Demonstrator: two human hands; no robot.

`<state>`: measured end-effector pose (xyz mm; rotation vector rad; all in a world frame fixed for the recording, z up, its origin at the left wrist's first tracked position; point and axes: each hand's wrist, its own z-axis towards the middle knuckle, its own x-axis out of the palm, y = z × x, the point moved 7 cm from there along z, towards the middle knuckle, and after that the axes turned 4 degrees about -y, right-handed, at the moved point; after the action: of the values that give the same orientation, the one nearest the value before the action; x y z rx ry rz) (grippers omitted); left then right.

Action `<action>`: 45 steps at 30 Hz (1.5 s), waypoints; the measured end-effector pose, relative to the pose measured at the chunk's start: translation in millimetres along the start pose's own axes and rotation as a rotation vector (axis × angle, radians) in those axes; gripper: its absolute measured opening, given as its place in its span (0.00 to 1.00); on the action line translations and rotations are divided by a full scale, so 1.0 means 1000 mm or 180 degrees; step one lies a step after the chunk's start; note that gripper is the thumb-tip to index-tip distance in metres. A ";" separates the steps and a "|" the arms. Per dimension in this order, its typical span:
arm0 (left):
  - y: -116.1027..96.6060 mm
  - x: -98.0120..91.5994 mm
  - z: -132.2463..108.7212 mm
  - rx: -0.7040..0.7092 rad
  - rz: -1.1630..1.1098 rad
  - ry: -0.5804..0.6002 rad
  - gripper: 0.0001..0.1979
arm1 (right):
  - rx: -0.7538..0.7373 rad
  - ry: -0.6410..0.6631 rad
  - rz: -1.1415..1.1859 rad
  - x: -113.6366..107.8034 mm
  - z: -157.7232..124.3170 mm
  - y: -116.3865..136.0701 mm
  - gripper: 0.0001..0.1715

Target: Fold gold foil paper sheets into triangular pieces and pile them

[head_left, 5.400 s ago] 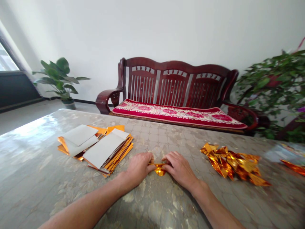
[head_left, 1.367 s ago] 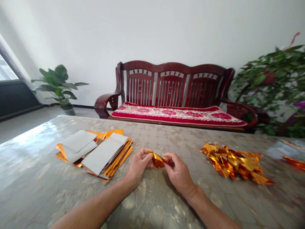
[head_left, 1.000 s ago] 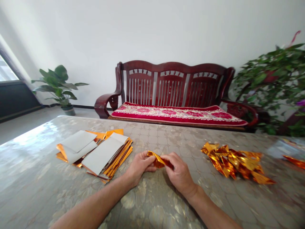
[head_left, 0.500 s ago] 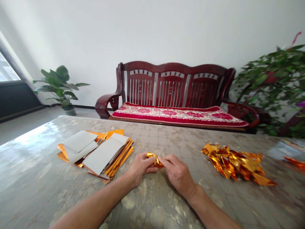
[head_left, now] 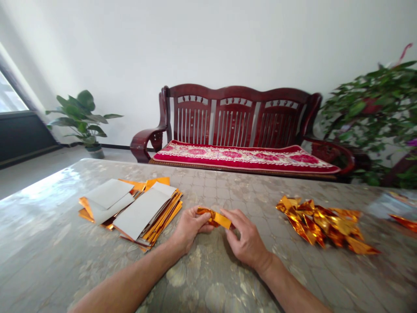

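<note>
Right of the paper stack (head_left: 143,209), my left hand (head_left: 189,228) pinches the foil piece (head_left: 223,220), best shaped gently; right hand (head_left: 246,237) grip unclear.

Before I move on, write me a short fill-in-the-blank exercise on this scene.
The folded gold foil piece is between the left hand and the ____ hand.
On the table, the stacked flat sheets lie to the viewer's ____.
On the wooden bench, the floral runner covers the ____.

Missing words: right; left; seat.

Head view looks forward (and down) over the table (head_left: 221,278).
</note>
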<state>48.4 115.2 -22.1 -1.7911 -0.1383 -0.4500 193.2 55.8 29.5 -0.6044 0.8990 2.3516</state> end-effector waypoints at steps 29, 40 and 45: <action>-0.024 0.006 -0.009 0.1231 0.1958 0.0064 0.09 | -0.0087 -0.0144 -0.0590 -0.010 0.009 -0.006 0.12; -0.018 0.016 -0.010 0.1452 0.2468 0.0575 0.13 | -0.0445 -0.0187 -0.0672 -0.010 0.008 0.000 0.10; -0.018 0.018 -0.012 0.1421 0.2459 0.0626 0.12 | -0.0495 -0.0151 -0.0684 -0.010 0.007 0.001 0.10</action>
<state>56.5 106.5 3.4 -1.2254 0.5392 -0.0230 198.0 56.8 40.4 -0.6690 0.6018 2.2434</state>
